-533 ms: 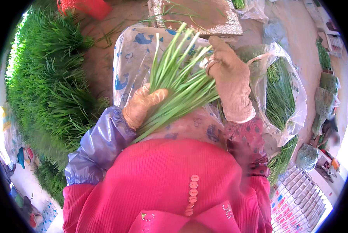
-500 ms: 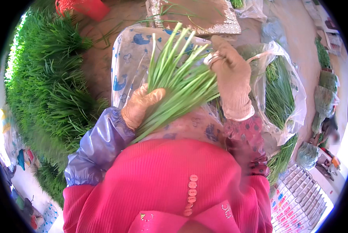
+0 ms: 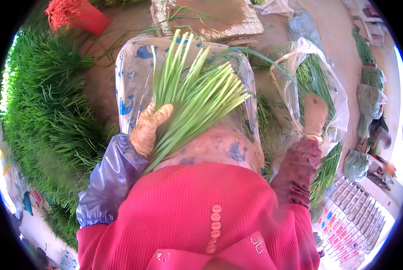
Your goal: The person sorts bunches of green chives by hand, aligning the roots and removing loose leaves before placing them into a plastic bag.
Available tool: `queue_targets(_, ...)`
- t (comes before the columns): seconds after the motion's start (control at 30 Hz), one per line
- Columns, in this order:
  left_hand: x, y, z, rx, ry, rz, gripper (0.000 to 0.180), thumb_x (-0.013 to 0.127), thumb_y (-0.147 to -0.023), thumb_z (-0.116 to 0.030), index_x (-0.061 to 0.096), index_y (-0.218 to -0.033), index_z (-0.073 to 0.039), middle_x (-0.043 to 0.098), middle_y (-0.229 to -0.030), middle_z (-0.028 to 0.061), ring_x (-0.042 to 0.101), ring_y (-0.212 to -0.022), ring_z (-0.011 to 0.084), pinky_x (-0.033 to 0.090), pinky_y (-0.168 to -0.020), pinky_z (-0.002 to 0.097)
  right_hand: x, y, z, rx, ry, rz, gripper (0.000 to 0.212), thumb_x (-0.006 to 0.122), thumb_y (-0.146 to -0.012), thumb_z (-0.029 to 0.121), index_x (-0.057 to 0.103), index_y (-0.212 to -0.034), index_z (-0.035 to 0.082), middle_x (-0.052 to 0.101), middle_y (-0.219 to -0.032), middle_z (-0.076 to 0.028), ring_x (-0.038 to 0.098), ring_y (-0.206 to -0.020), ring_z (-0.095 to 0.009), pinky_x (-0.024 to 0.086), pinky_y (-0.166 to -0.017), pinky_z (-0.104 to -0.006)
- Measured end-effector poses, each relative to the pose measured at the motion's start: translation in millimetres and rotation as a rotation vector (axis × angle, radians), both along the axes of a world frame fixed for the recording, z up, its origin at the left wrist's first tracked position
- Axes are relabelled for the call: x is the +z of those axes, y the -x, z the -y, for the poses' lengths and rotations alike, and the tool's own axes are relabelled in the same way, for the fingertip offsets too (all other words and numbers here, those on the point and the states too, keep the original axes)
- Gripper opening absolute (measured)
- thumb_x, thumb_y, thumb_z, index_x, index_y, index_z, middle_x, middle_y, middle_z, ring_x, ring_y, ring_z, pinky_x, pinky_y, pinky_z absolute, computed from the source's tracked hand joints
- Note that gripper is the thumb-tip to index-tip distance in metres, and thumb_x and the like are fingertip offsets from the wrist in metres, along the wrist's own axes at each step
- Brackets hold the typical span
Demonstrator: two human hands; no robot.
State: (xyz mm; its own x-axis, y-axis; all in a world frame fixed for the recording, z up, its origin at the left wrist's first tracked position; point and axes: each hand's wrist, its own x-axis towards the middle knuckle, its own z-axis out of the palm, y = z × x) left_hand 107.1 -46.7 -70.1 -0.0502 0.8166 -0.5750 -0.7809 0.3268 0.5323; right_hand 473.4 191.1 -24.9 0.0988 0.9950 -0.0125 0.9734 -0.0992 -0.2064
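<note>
A loose bunch of garlic chives (image 3: 190, 96) lies across my lap, its pale cut ends fanned up and to the right. My left hand (image 3: 148, 128), in a tan glove, is closed around the bunch, thumb on top. On the right stands a clear plastic bag (image 3: 343, 96) with more long green chives (image 3: 324, 81) in it. My gloved right hand (image 3: 315, 112) is at the mouth of this bag, against those chives; its fingers are hidden from view. Beneath the bunch a clear plastic cover with blue whale prints (image 3: 127, 105) is spread over my knees.
Thick piles of green chives (image 3: 44, 103) fill the left side. A red bucket (image 3: 91, 20) holds red ties at the far left. Ahead lies a patterned board (image 3: 210, 20) with stray leaves and soil. A white wire rack (image 3: 350, 220) stands at the near right, wrapped bundles (image 3: 370, 94) beyond it.
My right hand has left the cut ends of the bunch and moved right and nearer, to the plastic bag. The left hand keeps its hold, and the cut ends have spread out more.
</note>
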Motion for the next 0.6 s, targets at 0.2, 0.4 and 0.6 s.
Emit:
queue_targets(0.2, -9.3, 2.5, -0.3, -0.04, 0.01, -0.079, 0.035, 0.061, -0.096, -0.025, 0.056, -0.127, -0.009, 0.063, -0.113, 0.001, 0.06, -0.098, 0.0113, 0.05, -0.086, 0.0283, -15.5, -21.3, 74.6, 0.095, 0.295, 0.153, 0.04, 0.071, -0.078, 0.022, 0.064, -0.112, 0.002, 0.064, -0.112, -0.019, 0.06, -0.105, -0.038, 0.047, -0.09, -0.0432)
queue_targets(0.4, 7.1, 0.6, -11.4, -0.129, -0.111, -0.03, 0.065, 0.045, -0.097, -0.055, 0.047, -0.138, -0.004, 0.057, -0.13, 0.009, 0.057, -0.114, 0.0195, 0.046, -0.097, 0.034, -2.0, 77.0, 91.0, 0.757, 0.5, -0.603, 0.082, 0.081, -0.07, 0.036, 0.048, -0.135, -0.001, 0.062, -0.125, -0.016, 0.056, -0.12, -0.029, 0.041, -0.102, -0.0362)
queue_targets(0.6, 0.7, 15.0, -19.7, -0.37, -0.029, -0.142, 0.063, 0.043, -0.091, -0.05, 0.049, -0.133, -0.002, 0.06, -0.12, 0.009, 0.058, -0.105, 0.0198, 0.047, -0.092, 0.0335, -33.6, 146.1, 82.6, 0.832, 0.557, -1.267, 0.122, 0.088, -0.065, 0.042, 0.012, -0.154, 0.011, 0.048, -0.139, -0.014, 0.052, -0.124, -0.029, 0.042, -0.103, -0.0376)
